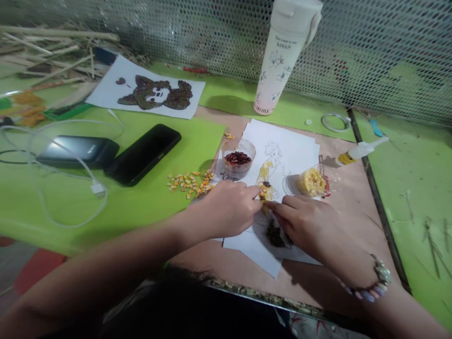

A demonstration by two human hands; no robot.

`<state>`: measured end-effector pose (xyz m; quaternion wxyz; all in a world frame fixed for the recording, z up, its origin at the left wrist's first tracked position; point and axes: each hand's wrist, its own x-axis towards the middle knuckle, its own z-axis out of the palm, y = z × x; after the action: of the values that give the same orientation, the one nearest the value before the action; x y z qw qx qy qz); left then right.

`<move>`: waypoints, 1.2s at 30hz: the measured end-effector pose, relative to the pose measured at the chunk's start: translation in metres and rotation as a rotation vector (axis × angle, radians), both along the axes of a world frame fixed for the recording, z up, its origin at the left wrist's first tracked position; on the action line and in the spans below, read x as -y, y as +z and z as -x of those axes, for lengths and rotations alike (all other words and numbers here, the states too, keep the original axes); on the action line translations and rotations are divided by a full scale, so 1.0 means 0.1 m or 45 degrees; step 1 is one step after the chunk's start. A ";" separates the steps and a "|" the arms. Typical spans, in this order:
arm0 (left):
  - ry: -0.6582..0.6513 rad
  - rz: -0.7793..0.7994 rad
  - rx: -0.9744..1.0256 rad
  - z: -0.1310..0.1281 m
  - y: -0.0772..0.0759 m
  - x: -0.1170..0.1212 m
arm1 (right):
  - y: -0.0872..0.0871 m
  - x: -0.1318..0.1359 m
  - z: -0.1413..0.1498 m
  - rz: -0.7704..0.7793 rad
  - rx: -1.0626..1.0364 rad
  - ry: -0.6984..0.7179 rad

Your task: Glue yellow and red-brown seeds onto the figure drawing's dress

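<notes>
A line drawing of a figure point(273, 153) on white paper lies before me, partly covered with yellow and dark bits. My left hand point(231, 207) is closed, its fingertips pinched together over the covered part of the figure. From the other side my right hand point(307, 221) reaches to the same spot, fingers bunched and the index fingertip touching the drawing. Whatever sits between the fingertips is too small to make out. A dark green heap of dried bits point(276, 234) lies beside my right thumb. Above my left hand stands a clear cup of dark red beans point(238, 159).
Loose corn kernels point(190, 182) lie left of the cup. A tilted cup of yellow pieces point(312, 182) and a glue bottle point(356, 153) are at right. Farther off are a tall white flask point(282, 61), black phone point(144, 154), power bank point(81, 150) and finished animal picture point(106, 94).
</notes>
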<state>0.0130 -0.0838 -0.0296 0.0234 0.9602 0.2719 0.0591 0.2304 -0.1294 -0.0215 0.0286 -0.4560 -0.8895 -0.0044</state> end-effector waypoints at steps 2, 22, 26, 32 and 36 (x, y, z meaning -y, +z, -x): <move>-0.010 -0.015 0.007 0.00 -0.01 0.00 | 0.03 0.00 0.01 -0.030 -0.019 0.006; -0.047 -0.059 0.035 -0.01 -0.06 -0.01 | 0.05 0.01 0.01 -0.123 -0.056 0.033; -0.018 -0.104 0.072 -0.02 -0.09 -0.02 | 0.16 0.00 0.04 -0.099 0.030 0.032; -0.006 -0.175 0.046 -0.08 -0.12 -0.04 | 0.23 0.00 0.04 -0.124 0.017 0.065; -0.028 -0.239 0.043 -0.10 -0.12 -0.04 | 0.22 0.01 0.02 -0.102 0.029 0.055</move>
<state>0.0232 -0.0796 -0.0417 -0.0614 0.9600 0.2542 0.1004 0.2289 -0.1300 0.0007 0.0368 -0.4349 -0.8986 -0.0445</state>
